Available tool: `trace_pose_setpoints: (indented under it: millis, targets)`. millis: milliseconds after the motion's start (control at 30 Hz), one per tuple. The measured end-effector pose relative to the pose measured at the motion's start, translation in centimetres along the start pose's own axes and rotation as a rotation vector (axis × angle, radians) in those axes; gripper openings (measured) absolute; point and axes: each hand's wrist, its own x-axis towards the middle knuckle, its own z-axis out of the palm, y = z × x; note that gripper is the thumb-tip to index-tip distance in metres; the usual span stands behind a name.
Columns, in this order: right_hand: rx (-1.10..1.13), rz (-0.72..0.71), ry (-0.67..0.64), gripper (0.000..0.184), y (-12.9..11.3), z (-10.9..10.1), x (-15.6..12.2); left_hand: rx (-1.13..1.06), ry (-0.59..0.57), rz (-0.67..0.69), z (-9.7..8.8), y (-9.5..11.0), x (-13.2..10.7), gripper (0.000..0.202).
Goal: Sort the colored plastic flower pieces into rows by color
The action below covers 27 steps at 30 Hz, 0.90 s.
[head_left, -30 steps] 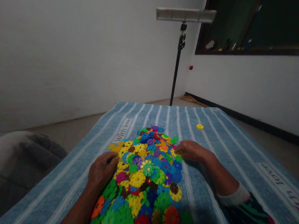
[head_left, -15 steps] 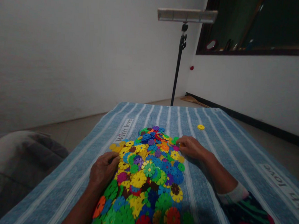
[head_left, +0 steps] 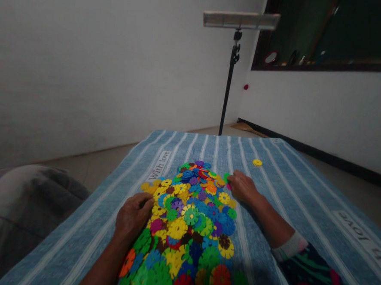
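A heap of flower-shaped plastic discs (head_left: 177,228) in many colours, with notched rims, runs up the middle of the cloth-covered table. My left hand (head_left: 133,214) rests against the heap's left edge, thumb apart from loosely bent fingers, beside yellow discs; nothing shows in it. At the heap's far right edge is my right hand (head_left: 242,186), its fingers curled together. A green disc (head_left: 226,178) and a bit of pink lie at its fingertips. Whatever it may hold is hidden by the fingers.
A lone yellow disc (head_left: 257,162) lies beyond my right hand on the striped blue tablecloth (head_left: 281,182). A lamp on a black stand (head_left: 228,84) rises behind the table. Grey fabric (head_left: 28,210) bulges at the left, beside the table.
My right hand has shifted slightly and turned; a yellow disc shows more plainly just left of its fingertips. My left hand keeps its place. The whole view has moved slightly.
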Motion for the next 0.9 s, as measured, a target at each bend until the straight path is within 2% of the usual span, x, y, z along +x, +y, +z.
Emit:
trace_pose_setpoints:
  millis: [67,167,300,567,667,733,833,900]
  targets:
    - [0.042,-0.026,0.025,0.029,-0.1,-0.1,0.0,0.0,-0.002,-0.001,0.1,0.0,0.0,0.037]
    - [0.17,-0.145,0.065,0.026,-0.6,-0.2,0.2,0.003,0.0,-0.008,0.2,-0.1,0.0,0.038]
    - [0.234,-0.278,0.057,0.023,-1.0,-0.1,0.7,-0.001,-0.012,-0.008,0.1,-0.1,-0.1,0.038]
    - [0.358,-0.369,0.044,0.021,-0.6,0.1,1.4,0.007,-0.021,0.0,-0.3,0.6,-0.1,0.037]
    - [0.399,-0.356,0.067,0.022,-0.3,0.0,1.4,0.001,-0.019,0.003,-0.3,0.4,-0.1,0.037]
    - [0.408,-0.307,0.098,0.029,0.4,-0.1,1.4,-0.003,-0.015,-0.003,-0.2,0.2,-0.1,0.037]
    - [0.314,-0.104,0.106,0.042,2.4,-0.4,1.4,-0.002,-0.021,-0.015,-0.1,0.1,0.0,0.038]
    - [0.242,0.035,0.082,0.043,4.0,-0.5,1.3,0.01,-0.026,-0.022,-0.2,0.1,0.0,0.037]
